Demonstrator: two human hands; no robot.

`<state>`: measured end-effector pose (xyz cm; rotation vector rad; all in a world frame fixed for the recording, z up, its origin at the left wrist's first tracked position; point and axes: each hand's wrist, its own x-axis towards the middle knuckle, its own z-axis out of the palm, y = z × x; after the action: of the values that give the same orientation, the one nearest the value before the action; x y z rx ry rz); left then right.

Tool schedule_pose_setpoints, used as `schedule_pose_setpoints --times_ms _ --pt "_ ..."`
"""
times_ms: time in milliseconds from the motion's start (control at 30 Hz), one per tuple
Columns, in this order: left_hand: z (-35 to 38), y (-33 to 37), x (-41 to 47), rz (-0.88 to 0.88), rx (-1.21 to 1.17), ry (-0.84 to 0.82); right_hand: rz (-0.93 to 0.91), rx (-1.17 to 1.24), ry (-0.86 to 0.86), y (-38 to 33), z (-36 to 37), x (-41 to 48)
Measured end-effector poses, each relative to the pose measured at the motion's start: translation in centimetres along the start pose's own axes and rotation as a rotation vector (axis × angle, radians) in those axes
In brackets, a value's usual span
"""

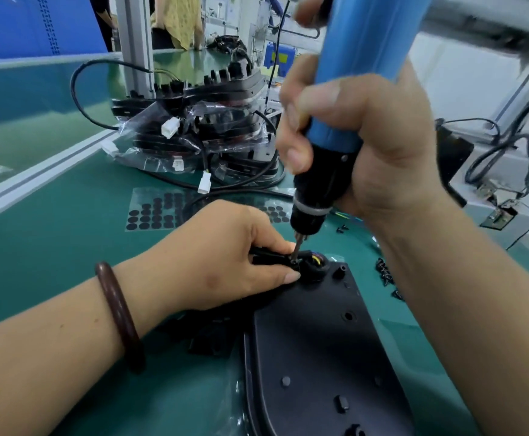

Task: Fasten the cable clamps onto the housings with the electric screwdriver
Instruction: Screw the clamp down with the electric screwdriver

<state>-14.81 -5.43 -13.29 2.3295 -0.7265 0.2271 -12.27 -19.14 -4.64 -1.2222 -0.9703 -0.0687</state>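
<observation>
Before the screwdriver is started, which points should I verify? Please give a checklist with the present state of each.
1. Right hand grips the electric screwdriver: ok.
2. Bit stands on the cable clamp: ok; seated in the screw head: cannot tell.
3. Left hand pinches the cable beside the clamp: ok.
4. Left fingertips away from the bit: not ok, one is right beside it.
5. Housing lies flat on the green mat: ok.
6. Spare screws lie on the mat to the right of the housing: ok.

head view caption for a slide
Right hand presses the electric screwdriver onto the cable clamp, held by the left hand on the housing.
</observation>
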Motion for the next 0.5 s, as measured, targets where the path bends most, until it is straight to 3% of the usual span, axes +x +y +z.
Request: schedule_pose_setpoints --times_ms 333,500 --pt "-0.2 0.0 -0.1 0.004 -0.027 0.002 0.050 0.100 -0.088 0.1 -0.3 -0.4" --pt "-1.3 0.3 0.0 0.045 0.013 -0.189 0.079 0.285 -0.170 0.2 -0.4 -0.4"
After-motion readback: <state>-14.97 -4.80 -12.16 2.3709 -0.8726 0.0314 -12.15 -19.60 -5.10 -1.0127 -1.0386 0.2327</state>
